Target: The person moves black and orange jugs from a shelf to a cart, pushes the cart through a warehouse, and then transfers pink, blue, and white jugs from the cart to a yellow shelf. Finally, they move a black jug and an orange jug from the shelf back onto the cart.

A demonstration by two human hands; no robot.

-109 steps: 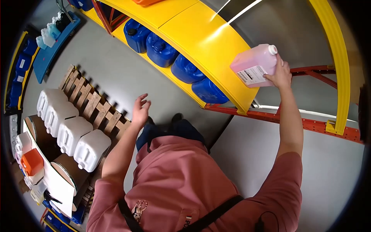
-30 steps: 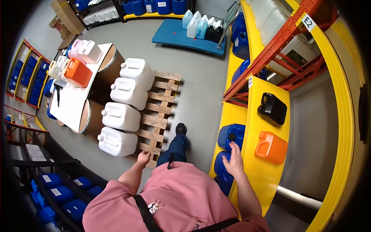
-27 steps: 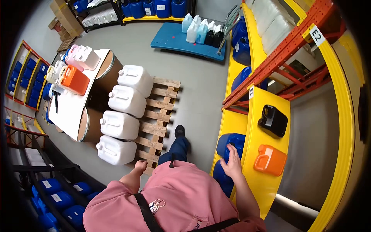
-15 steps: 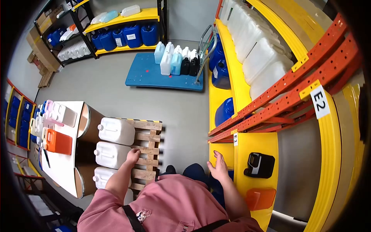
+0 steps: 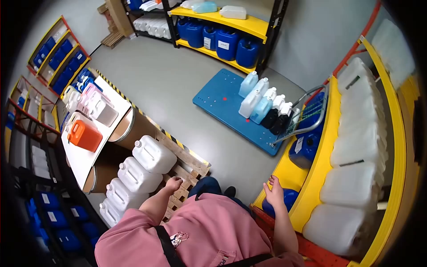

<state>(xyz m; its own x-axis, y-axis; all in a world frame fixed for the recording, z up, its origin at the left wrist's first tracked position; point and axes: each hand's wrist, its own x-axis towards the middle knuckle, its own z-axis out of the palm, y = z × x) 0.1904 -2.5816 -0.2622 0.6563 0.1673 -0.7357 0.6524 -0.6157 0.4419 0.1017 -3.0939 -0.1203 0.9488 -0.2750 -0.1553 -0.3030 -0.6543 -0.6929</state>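
Observation:
My left hand (image 5: 174,183) hangs over the wooden pallet (image 5: 186,172), its fingers curled in with nothing visible in them. Just beside it, and apart from it as far as I can tell, is a white jerrycan (image 5: 141,175) in a row of several on the pallet. My right hand (image 5: 274,191) is held out in the air with fingers apart and holds nothing. It is nearest to the yellow shelf (image 5: 281,174) and a blue jerrycan (image 5: 289,200), partly hidden behind the forearm.
Ahead stands a blue platform trolley (image 5: 222,104) carrying several small canisters. A white table (image 5: 82,162) on the left bears an orange jerrycan (image 5: 84,135) and other bottles. Large translucent containers (image 5: 351,182) line the right rack. Blue drums (image 5: 227,44) fill the back shelf.
My view has turned left and moved forward, so the trolley now appears farther right and the white jerrycans show more fully. The black canister on the right shelf has left view.

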